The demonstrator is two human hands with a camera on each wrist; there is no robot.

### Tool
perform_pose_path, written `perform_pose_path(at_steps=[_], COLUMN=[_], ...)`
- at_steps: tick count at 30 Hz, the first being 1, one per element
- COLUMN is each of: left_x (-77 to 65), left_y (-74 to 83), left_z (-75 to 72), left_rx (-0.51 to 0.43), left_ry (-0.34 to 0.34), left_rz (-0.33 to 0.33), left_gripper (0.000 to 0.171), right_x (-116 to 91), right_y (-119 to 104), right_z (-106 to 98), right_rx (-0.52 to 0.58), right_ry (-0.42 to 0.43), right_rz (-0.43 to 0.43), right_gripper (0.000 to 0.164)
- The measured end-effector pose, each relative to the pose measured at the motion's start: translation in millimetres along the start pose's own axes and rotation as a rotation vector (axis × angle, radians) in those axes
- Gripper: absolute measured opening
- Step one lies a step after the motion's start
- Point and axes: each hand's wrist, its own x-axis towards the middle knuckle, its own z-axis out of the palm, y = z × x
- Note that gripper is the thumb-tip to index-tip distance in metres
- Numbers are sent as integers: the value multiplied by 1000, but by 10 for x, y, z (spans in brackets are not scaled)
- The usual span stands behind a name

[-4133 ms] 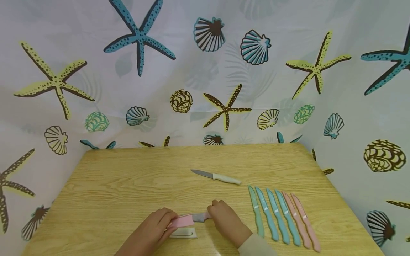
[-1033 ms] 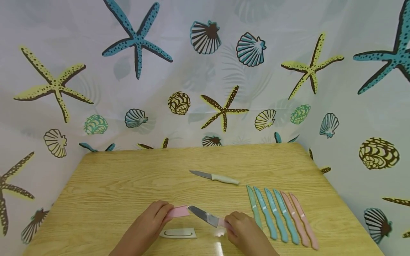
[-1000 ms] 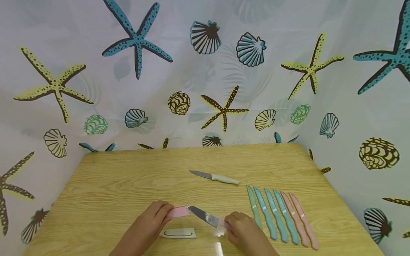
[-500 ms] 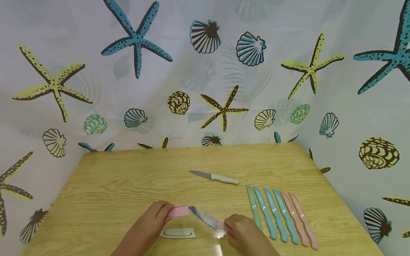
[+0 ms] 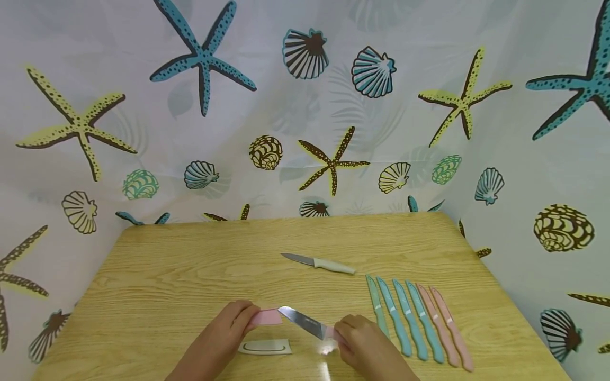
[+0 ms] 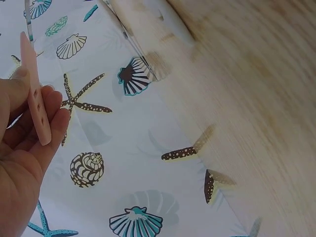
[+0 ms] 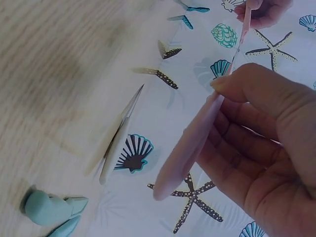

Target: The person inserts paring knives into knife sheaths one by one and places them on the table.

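Observation:
My left hand (image 5: 229, 325) pinches a pink blade sheath (image 5: 267, 317) between thumb and fingers, its opening facing right. The left wrist view shows holes along the sheath (image 6: 37, 98). In my right hand (image 5: 359, 338) is a knife (image 5: 305, 323) with a pink handle, gripped by that handle. Its bare blade slants up to the left, and the tip is right at the sheath's mouth. Up close in the right wrist view, the handle (image 7: 187, 143) lies between thumb and fingers. Below the pink sheath, a white sheath (image 5: 265, 346) lies on the table.
A knife with a white handle (image 5: 333, 265) and bare blade lies farther back on the wooden table (image 5: 200, 264). To the right is a row of sheathed knives: one green (image 5: 379, 307), several blue (image 5: 395, 317) and two pink (image 5: 451, 328). A shell-patterned curtain (image 5: 267, 106) surrounds the table.
About four seconds ago the blade was partly inside the pink sheath; the right hand has since moved right and the blade is out. Over the last second the hands barely move; the blade turns slightly.

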Motion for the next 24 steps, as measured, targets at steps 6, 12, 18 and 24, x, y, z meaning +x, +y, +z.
perform_pose_path(at_steps=[6,12,18,24], left_x=[-6,-6,7,54], left_y=[-8,-3,-6,15], left_z=[4,-19,-43,-13], left_rx=[4,8,-31,-62], left_ry=[9,12,7,5], left_rz=[-9,5,35,79], left_gripper=[42,41,44,42], right_x=[8,14,29,55], right_y=[-8,-17,-10,2], right_z=[-36,-61,-85,-83], right_rx=[-54,-63,-79,-43], right_ry=[35,33,47,30], right_rz=[-12,-36,-77,-107], right_gripper=[16,16,16,16])
